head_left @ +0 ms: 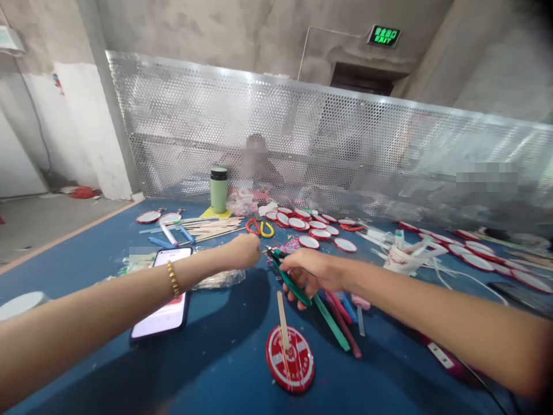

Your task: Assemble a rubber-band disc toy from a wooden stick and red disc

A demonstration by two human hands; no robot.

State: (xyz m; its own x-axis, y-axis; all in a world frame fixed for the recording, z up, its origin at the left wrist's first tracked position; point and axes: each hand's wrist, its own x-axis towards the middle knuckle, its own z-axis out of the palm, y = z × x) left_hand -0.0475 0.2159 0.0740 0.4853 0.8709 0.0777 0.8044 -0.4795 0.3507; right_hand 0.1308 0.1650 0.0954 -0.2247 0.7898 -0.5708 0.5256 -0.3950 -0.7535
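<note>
My right hand [311, 270] is wrapped round green-handled cutting pliers [295, 287], whose dark jaws point left. Just left of the jaw tips, my left hand [244, 251] is closed, its fingertips turned away; whatever it pinches is hidden or too small to name. A gold bead bracelet [173, 279] circles that wrist. Below both hands, a round red disc [297, 369] with white print lies on the blue table [207, 380]. A flat wooden stick [281, 311] lies across its upper part, and thin strands run down its face. Small pink bits [290, 244] are scattered behind the pliers.
A lit phone [162, 320] lies under my left forearm. Behind it are thin wooden sticks [216, 228] and a green bottle [219, 193]. Several red-rimmed white discs [319, 233] spread toward the perforated metal screen [268, 115]. Coloured strips [332, 323] and a paper cup [400, 260] stand near my right arm.
</note>
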